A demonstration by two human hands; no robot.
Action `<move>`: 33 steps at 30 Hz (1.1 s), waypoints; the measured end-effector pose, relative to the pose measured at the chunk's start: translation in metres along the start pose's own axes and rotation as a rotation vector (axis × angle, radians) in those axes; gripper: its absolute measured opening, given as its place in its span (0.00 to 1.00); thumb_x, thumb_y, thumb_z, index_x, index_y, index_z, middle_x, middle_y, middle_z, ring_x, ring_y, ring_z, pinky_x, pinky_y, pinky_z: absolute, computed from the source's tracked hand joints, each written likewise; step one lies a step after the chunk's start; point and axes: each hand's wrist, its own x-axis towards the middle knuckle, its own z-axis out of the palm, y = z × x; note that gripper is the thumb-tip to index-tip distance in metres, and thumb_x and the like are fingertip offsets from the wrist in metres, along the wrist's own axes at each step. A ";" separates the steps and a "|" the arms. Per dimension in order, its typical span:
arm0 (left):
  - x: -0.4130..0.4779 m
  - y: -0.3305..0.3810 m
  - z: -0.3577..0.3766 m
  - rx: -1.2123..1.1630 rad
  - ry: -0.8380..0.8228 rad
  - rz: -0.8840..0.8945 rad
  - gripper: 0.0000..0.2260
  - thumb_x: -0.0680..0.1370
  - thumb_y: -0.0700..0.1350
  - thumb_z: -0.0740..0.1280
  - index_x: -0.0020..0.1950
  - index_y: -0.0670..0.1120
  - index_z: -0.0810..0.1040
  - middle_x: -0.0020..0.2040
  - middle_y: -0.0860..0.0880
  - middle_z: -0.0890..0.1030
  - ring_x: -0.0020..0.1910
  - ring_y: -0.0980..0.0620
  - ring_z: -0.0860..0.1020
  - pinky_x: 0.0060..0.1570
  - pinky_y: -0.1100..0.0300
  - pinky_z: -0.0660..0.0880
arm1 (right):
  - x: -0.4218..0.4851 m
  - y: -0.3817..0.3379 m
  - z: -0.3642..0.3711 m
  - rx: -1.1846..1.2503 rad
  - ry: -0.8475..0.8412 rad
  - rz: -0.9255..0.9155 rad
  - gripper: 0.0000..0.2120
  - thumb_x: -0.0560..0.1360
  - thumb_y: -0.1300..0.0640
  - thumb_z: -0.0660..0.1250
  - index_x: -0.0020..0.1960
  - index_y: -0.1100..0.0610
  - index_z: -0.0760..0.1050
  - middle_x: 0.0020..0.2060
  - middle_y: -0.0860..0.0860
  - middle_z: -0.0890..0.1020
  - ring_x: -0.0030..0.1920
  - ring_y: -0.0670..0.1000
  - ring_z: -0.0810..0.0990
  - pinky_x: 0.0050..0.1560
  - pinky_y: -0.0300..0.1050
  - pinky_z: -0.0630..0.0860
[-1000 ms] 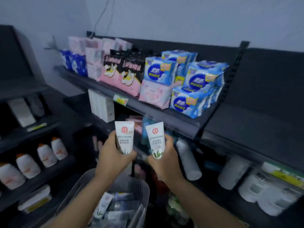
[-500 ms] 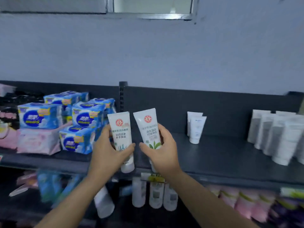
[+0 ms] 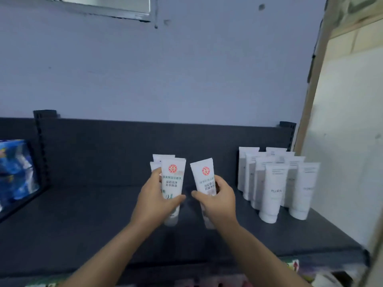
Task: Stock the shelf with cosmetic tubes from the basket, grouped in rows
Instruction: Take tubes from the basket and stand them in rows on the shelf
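Left hand (image 3: 154,200) grips one red-logo tube (image 3: 172,183), right hand (image 3: 218,200) another (image 3: 204,177); risk: left tube topples the white tubes (image 3: 158,160) at its 11 o'clock when set down.

Shop: dark retail shelf (image 3: 83,224), tube rows (image 3: 277,179) stocked.

My left hand (image 3: 154,200) and right hand (image 3: 217,200) each grip a white red-logo plastic tube, left tube (image 3: 172,181), right tube (image 3: 205,176), over the dark grey shelf (image 3: 83,220).
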 end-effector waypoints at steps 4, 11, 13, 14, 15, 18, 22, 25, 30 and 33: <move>0.034 -0.005 0.058 0.004 -0.038 -0.037 0.30 0.62 0.47 0.80 0.57 0.57 0.68 0.51 0.61 0.79 0.50 0.57 0.80 0.50 0.51 0.79 | 0.029 0.021 -0.029 -0.017 0.045 0.019 0.17 0.64 0.61 0.77 0.46 0.50 0.75 0.39 0.44 0.82 0.40 0.42 0.81 0.38 0.37 0.76; 0.087 -0.010 0.139 0.018 -0.048 -0.070 0.27 0.63 0.45 0.77 0.55 0.55 0.66 0.50 0.56 0.80 0.50 0.54 0.79 0.49 0.48 0.79 | 0.043 0.054 -0.054 -0.067 0.072 0.000 0.17 0.61 0.56 0.77 0.45 0.46 0.74 0.41 0.45 0.82 0.40 0.43 0.81 0.40 0.39 0.78; 0.096 -0.008 0.155 0.017 -0.054 -0.064 0.23 0.66 0.45 0.75 0.55 0.54 0.67 0.50 0.55 0.79 0.50 0.52 0.79 0.48 0.49 0.78 | 0.043 0.058 -0.060 -0.102 0.053 0.007 0.19 0.61 0.53 0.78 0.47 0.46 0.74 0.42 0.42 0.82 0.41 0.40 0.80 0.41 0.37 0.77; 0.099 -0.006 0.162 0.022 -0.051 -0.057 0.21 0.68 0.46 0.74 0.55 0.53 0.67 0.50 0.54 0.79 0.50 0.52 0.79 0.47 0.50 0.78 | 0.042 0.060 -0.062 -0.138 0.042 0.008 0.20 0.61 0.52 0.78 0.48 0.45 0.73 0.42 0.41 0.82 0.41 0.38 0.80 0.41 0.36 0.76; 0.101 -0.005 0.167 0.024 -0.053 -0.052 0.20 0.69 0.47 0.73 0.55 0.53 0.67 0.50 0.55 0.78 0.50 0.52 0.79 0.47 0.51 0.77 | 0.041 0.062 -0.064 -0.187 0.027 0.009 0.20 0.62 0.52 0.78 0.49 0.45 0.72 0.42 0.41 0.81 0.42 0.38 0.79 0.41 0.34 0.74; 0.105 -0.005 0.173 0.041 -0.144 -0.075 0.20 0.71 0.50 0.71 0.56 0.53 0.65 0.50 0.56 0.77 0.49 0.55 0.77 0.45 0.54 0.75 | 0.037 0.069 -0.068 -0.373 -0.062 0.043 0.19 0.63 0.51 0.75 0.48 0.47 0.68 0.42 0.41 0.79 0.44 0.41 0.78 0.44 0.38 0.74; 0.104 -0.023 0.174 0.094 -0.308 -0.086 0.23 0.70 0.49 0.73 0.60 0.48 0.68 0.50 0.56 0.77 0.48 0.59 0.76 0.43 0.63 0.72 | 0.036 0.075 -0.070 -0.477 -0.133 0.073 0.18 0.63 0.48 0.73 0.46 0.49 0.67 0.44 0.43 0.80 0.47 0.46 0.79 0.49 0.43 0.76; 0.104 -0.033 0.178 0.054 -0.269 -0.092 0.15 0.72 0.46 0.71 0.56 0.45 0.73 0.50 0.51 0.80 0.48 0.56 0.79 0.43 0.63 0.75 | 0.036 0.077 -0.067 -0.483 -0.121 0.067 0.17 0.64 0.48 0.73 0.45 0.48 0.66 0.46 0.43 0.80 0.49 0.47 0.79 0.49 0.41 0.75; 0.112 -0.030 0.187 0.008 -0.235 -0.182 0.07 0.71 0.47 0.67 0.38 0.48 0.69 0.42 0.47 0.78 0.41 0.50 0.77 0.45 0.49 0.77 | 0.034 0.078 -0.063 -0.494 -0.098 0.065 0.18 0.65 0.45 0.72 0.49 0.47 0.68 0.48 0.42 0.79 0.51 0.46 0.78 0.50 0.41 0.74; 0.116 -0.026 0.193 -0.026 -0.244 -0.234 0.10 0.71 0.47 0.64 0.33 0.51 0.64 0.37 0.42 0.76 0.36 0.44 0.76 0.40 0.49 0.72 | 0.036 0.076 -0.060 -0.521 -0.104 0.058 0.18 0.66 0.44 0.71 0.50 0.47 0.67 0.49 0.42 0.78 0.52 0.46 0.78 0.49 0.39 0.72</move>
